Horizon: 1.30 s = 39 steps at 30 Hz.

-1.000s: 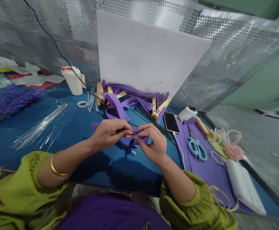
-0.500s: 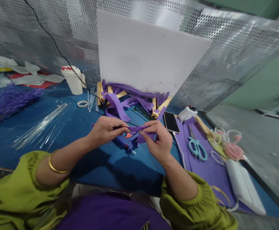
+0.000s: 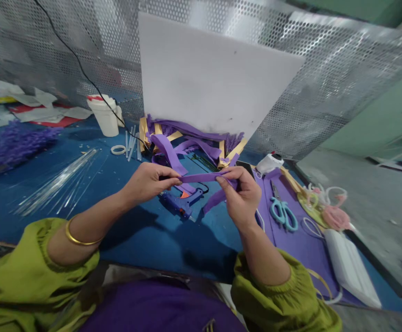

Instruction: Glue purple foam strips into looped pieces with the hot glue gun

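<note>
A narrow purple strip (image 3: 201, 177) is stretched between my two hands above the table. My left hand (image 3: 148, 182) pinches its left end between thumb and fingers. Further right, my right hand (image 3: 239, 193) grips the strip, and a loose purple length hangs below those fingers. Under the strip, a blue glue gun (image 3: 180, 204) with an orange trigger lies on the blue table (image 3: 132, 246). Behind the hands are purple ribbon loops (image 3: 169, 152) and gold-coloured folded pieces (image 3: 233, 152) with purple sprigs.
Light-blue scissors (image 3: 283, 213) lie on purple sheets at the right, near a white block (image 3: 352, 267) and a partly hidden phone. A white cup (image 3: 104, 116), clear sticks (image 3: 132, 144), a tape ring (image 3: 118, 150) and purple flowers (image 3: 21, 140) stand or lie left. A white board (image 3: 215, 76) rises behind.
My hands have moved apart, my right hand going right and my left slightly left and up. The strip between them is longer and straighter, and more of the glue gun shows.
</note>
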Each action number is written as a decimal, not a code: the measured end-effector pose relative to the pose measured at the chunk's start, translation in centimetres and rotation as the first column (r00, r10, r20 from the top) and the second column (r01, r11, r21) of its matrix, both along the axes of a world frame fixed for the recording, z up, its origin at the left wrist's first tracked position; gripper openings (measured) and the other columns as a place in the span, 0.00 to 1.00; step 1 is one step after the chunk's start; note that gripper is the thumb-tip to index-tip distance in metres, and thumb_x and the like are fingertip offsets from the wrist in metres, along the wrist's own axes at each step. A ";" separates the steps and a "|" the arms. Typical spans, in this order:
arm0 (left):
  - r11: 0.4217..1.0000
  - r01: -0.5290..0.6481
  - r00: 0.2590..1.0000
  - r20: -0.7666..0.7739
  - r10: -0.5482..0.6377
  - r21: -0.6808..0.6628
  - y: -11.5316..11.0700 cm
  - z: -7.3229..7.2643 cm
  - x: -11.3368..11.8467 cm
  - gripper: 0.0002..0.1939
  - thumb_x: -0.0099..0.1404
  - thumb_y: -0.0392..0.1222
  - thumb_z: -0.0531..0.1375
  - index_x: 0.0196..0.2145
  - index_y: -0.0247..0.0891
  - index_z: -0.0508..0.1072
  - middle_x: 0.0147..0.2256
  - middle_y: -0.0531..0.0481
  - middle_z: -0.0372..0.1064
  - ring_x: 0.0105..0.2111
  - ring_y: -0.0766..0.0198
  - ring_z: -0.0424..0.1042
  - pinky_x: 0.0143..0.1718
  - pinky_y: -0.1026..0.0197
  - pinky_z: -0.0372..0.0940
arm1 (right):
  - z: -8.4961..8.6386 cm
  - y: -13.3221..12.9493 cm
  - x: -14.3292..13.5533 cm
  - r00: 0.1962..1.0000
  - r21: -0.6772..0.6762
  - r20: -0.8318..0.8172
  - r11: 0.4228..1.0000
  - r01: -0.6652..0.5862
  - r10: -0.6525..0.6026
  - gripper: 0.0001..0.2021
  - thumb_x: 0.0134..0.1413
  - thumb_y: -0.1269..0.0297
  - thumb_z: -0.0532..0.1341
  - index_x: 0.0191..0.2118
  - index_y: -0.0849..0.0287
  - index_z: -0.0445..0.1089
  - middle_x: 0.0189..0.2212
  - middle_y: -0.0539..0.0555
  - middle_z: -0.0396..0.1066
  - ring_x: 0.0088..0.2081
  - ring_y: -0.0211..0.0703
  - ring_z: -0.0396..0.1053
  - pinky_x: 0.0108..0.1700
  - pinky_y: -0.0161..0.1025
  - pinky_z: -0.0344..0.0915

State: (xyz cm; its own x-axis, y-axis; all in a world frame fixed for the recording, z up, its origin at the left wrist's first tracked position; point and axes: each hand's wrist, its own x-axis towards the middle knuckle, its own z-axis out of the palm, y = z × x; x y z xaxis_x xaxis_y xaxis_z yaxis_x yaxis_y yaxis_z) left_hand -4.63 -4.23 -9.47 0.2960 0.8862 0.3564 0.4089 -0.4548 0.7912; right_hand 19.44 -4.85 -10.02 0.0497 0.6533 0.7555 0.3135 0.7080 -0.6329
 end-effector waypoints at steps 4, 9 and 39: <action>0.999 -0.035 0.999 -0.032 0.034 -0.025 0.3 0.5 -0.6 0.12 0.61 0.47 0.65 0.34 0.36 0.84 0.27 0.50 0.80 0.25 0.64 0.75 0.27 0.66 0.64 | 0.2 0.4 0.6 0.998 -0.008 -0.069 1.000 0.016 -0.016 0.06 0.52 0.72 0.68 0.29 0.56 0.72 0.31 0.49 0.74 0.35 0.41 0.72 0.40 0.40 0.67; 0.997 -0.079 0.995 -0.067 0.078 -0.006 0.7 1.3 -1.2 0.12 0.60 0.47 0.65 0.34 0.36 0.83 0.28 0.50 0.79 0.28 0.63 0.73 0.29 0.64 0.63 | 0.3 1.2 1.9 0.973 -0.023 -0.191 0.992 0.127 -0.129 0.06 0.49 0.70 0.70 0.28 0.57 0.73 0.31 0.49 0.75 0.36 0.41 0.72 0.41 0.39 0.67; 0.988 0.133 0.991 -0.034 -0.131 0.073 0.1 0.1 0.2 0.15 0.64 0.51 0.65 0.41 0.36 0.82 0.33 0.49 0.81 0.30 0.63 0.76 0.32 0.66 0.66 | -0.6 -1.1 -0.9 0.994 0.108 0.105 0.993 -0.045 0.034 0.07 0.56 0.74 0.66 0.32 0.56 0.69 0.33 0.51 0.73 0.37 0.42 0.72 0.40 0.42 0.68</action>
